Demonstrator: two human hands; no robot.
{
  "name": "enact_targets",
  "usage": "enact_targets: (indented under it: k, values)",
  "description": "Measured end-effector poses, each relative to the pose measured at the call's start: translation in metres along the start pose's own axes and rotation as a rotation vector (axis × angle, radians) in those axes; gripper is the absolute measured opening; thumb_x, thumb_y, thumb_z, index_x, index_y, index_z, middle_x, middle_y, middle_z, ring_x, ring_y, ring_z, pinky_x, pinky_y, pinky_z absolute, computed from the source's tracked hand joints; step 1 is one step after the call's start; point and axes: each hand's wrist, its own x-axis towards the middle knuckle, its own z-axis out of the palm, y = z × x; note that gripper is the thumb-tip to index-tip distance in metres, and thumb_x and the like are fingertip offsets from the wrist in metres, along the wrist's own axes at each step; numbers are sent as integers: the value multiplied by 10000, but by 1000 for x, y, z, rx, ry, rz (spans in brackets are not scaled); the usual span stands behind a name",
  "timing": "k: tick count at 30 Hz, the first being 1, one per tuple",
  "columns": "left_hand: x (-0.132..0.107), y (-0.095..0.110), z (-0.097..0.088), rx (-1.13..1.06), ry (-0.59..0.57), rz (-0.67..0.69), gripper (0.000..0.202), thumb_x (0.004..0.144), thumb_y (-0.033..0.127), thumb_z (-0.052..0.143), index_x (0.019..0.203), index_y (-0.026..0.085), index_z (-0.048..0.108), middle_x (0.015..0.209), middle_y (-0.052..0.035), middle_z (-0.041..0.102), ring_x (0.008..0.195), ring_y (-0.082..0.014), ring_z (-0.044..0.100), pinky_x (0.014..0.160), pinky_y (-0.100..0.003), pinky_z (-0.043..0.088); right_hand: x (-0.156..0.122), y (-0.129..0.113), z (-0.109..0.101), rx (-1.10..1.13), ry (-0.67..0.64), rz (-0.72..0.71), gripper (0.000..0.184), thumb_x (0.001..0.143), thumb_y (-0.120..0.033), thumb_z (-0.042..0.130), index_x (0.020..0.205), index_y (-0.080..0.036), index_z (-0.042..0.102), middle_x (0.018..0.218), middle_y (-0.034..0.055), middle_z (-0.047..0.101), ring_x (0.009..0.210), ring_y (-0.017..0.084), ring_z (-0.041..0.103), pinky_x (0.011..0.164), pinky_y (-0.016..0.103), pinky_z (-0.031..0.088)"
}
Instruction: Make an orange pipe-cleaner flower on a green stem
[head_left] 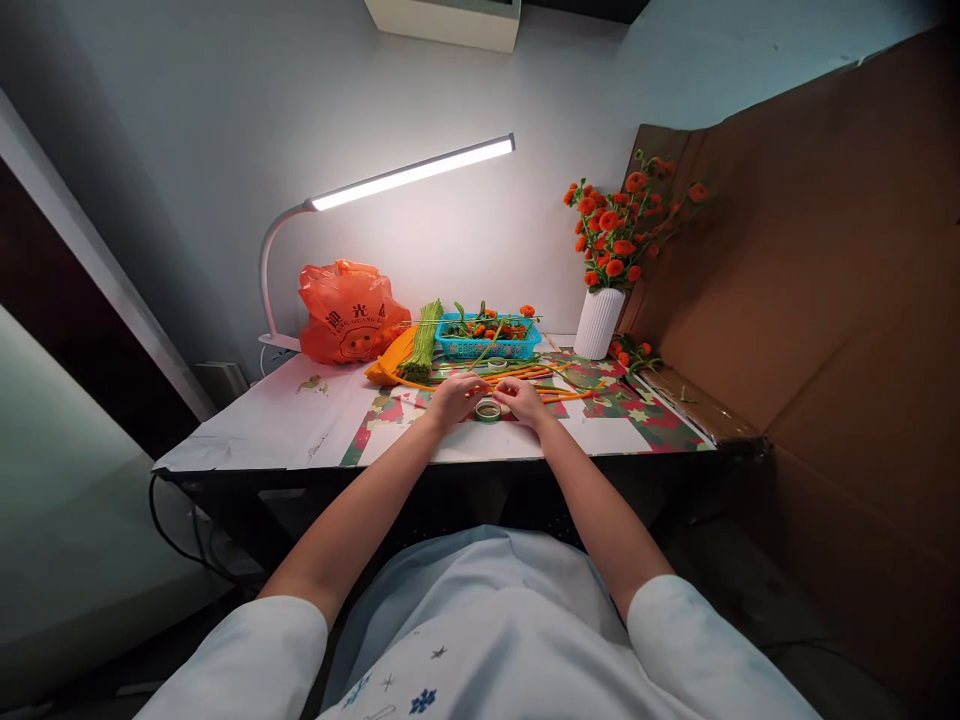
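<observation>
My left hand and my right hand are close together over the front half of the table, fingertips pinched and facing each other. Whatever sits between them is too small to make out, though a bit of orange shows there. Just below the fingertips lies a roll of green tape. Behind the hands, orange pipe cleaners and green stems are spread across the tabletop. A second small roll rests farther back among them.
A blue basket holds orange flowers and green stems. Beside it are a green pipe-cleaner bundle, an orange bundle and an orange plastic bag. A lamp arches above. A white vase with orange flowers stands by cardboard.
</observation>
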Motion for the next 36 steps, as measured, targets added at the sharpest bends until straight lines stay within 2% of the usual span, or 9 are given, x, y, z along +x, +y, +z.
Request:
enact_targets:
  k: [5, 9, 12, 17, 22, 25, 28, 32, 36]
  values:
    - [-1, 2, -1, 28, -41, -9, 141, 857, 216, 555, 794, 175, 673, 765, -46, 661, 684, -155, 587, 654, -262, 452, -2, -3, 0, 24, -25, 1, 217, 752, -376, 580, 650, -186, 567, 660, -10, 575, 640, 139, 520, 588, 243, 400]
    - [-2, 6, -5, 25, -40, -51, 153, 847, 213, 538, 769, 164, 659, 729, -42, 642, 652, -151, 550, 624, -261, 423, -5, -4, -2, -62, 1, -88, 175, 763, -342, 612, 711, -177, 638, 734, 29, 648, 696, 159, 570, 639, 262, 422]
    - [-2, 8, -5, -71, -36, -109, 160, 819, 219, 545, 706, 163, 645, 672, -25, 627, 627, -143, 533, 602, -253, 409, -6, -6, -3, -122, 56, -161, 151, 778, -320, 636, 736, -182, 680, 772, 52, 682, 720, 173, 594, 651, 273, 428]
    - [0, 6, -6, -333, -69, -316, 191, 766, 296, 562, 659, 158, 641, 564, 16, 576, 558, -130, 498, 539, -241, 387, -6, -13, -3, -245, 91, -249, 138, 813, -269, 637, 724, -204, 721, 735, 37, 684, 668, 160, 593, 667, 278, 403]
    - [2, 2, -6, -479, -84, -362, 209, 756, 314, 553, 632, 160, 620, 558, 20, 558, 557, -123, 488, 534, -235, 389, -4, -15, 0, -287, 116, -273, 156, 836, -255, 608, 727, -225, 717, 763, 35, 681, 728, 175, 599, 724, 289, 391]
    - [-1, 3, -3, -376, 3, -297, 168, 773, 317, 573, 749, 164, 638, 580, 29, 549, 524, -108, 454, 510, -224, 364, -3, -12, 1, -129, 115, -238, 181, 835, -308, 590, 724, -204, 687, 758, 41, 657, 702, 170, 581, 658, 276, 413]
    - [-4, 6, -1, -162, 126, -212, 129, 792, 291, 600, 855, 186, 638, 628, 32, 572, 514, -101, 449, 524, -222, 362, -3, -9, 2, -17, 113, -185, 217, 806, -369, 599, 696, -190, 653, 741, 42, 640, 704, 171, 571, 631, 273, 421]
    - [-4, 7, -4, 60, 117, -97, 91, 828, 229, 584, 770, 199, 647, 731, -10, 663, 597, -125, 546, 599, -237, 405, -1, -7, 3, 46, 113, -101, 239, 757, -407, 613, 670, -185, 630, 717, 36, 633, 694, 167, 556, 642, 278, 422]
    - [-2, 9, -6, 177, 84, -4, 150, 875, 222, 532, 808, 205, 665, 826, -40, 702, 711, -152, 619, 631, -239, 419, 1, -8, 4, 119, 112, -32, 263, 706, -438, 632, 662, -180, 619, 684, 26, 617, 643, 150, 523, 618, 271, 408]
